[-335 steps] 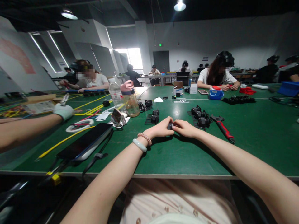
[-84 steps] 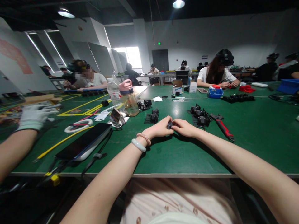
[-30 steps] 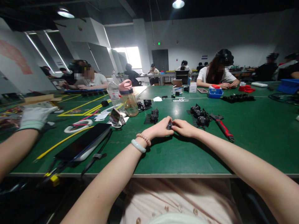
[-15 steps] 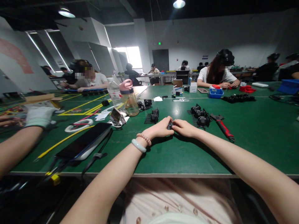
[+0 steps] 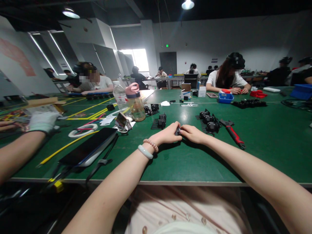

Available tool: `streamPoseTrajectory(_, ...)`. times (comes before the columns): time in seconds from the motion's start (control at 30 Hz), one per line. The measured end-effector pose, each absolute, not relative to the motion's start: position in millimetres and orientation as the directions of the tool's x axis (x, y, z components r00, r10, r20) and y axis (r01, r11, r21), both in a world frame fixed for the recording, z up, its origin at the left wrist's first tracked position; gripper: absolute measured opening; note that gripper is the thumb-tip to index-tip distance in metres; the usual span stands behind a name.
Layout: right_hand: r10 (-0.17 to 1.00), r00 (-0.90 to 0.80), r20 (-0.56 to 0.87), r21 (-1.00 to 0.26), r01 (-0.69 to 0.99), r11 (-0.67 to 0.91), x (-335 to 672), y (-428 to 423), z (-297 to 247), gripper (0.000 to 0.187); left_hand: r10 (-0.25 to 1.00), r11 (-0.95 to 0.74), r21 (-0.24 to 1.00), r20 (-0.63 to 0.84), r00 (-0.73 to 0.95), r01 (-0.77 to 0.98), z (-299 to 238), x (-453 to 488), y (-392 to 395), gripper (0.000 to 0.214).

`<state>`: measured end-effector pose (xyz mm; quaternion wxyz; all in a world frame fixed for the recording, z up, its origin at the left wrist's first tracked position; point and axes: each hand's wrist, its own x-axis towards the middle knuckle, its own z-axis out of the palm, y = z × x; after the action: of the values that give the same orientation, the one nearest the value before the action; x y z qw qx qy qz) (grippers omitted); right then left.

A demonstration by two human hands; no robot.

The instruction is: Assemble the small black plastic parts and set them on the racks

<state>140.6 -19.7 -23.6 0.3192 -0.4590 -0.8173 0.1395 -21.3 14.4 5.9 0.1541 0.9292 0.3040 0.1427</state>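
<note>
My left hand (image 5: pixel 169 132) and my right hand (image 5: pixel 193 134) meet above the green table (image 5: pixel 192 165), fingers closed around a small black part (image 5: pixel 177 131) between them. Most of that part is hidden by the fingers, so its exact kind cannot be made out. Just beyond my left hand sits a black toy-truck-like assembly (image 5: pixel 162 120) on a slatted base. To the right of my right hand stand more black wheeled-looking assemblies (image 5: pixel 211 126). An adjustable wrench (image 5: pixel 233 134) with a red and black handle lies beyond them.
A pink-lidded bottle (image 5: pixel 135 103), a propped phone (image 5: pixel 123 122) and a black tablet-like device (image 5: pixel 89 148) stand or lie to the left. A co-worker's gloved hand (image 5: pixel 42 122) reaches in at far left. A blue bin (image 5: pixel 225 97) is farther back, near another person (image 5: pixel 227 76).
My hands keep the same hold on the small black part with hardly any movement. The co-worker's gloved hand at far left has shifted slightly right.
</note>
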Motion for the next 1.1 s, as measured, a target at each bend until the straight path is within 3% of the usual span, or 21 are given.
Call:
streamPoseTrajectory(0.47, 0.861, -0.356, 0.364, -0.577, 0.640, 0.508, 142.1, -20.9, -23.4, 0.022, 0.620, -0.752, 0.414, 0.183, 0.763, 0.512, 1.9, -20.6, 14.4, 0.042)
streamPoseTrajectory(1.1, 0.829, -0.410, 0.379, -0.463, 0.691, 0.554, 141.9, -21.8, -24.5, 0.019, 0.550, -0.805, 0.428, 0.278, 0.788, 0.411, -5.0, -21.9, 19.4, 0.052)
